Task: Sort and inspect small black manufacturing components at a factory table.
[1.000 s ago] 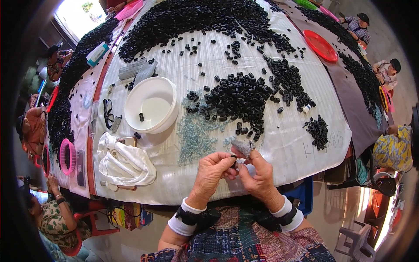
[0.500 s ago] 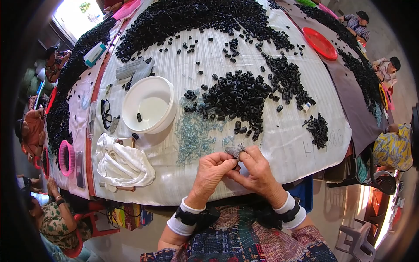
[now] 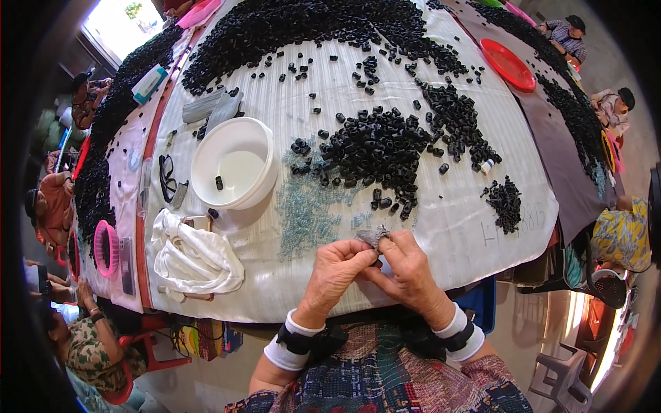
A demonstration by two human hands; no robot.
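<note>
One small dark piece (image 3: 377,262), mostly hidden at the near edge of the surface (image 3: 454,241), pinched in the left hand's (image 3: 337,267) fingers, with the right hand's (image 3: 407,272) fingers drawn in against it, their grip hidden. Progress, by judgement early: one black piece (image 3: 219,183) in the white bowl (image 3: 258,182); outstanding, a loose black heap (image 3: 375,148) and scattered clear bits (image 3: 306,213). Room: exposed white cover rightward to the small dark pile (image 3: 505,205); leftward, bunched white cloth (image 3: 196,258); heap close ahead.

one white bowl (image 3: 241,168), one black cylinder (image 3: 219,183) inside, one crumpled white cloth (image 3: 193,258), one pair of glasses (image 3: 166,180)
</note>
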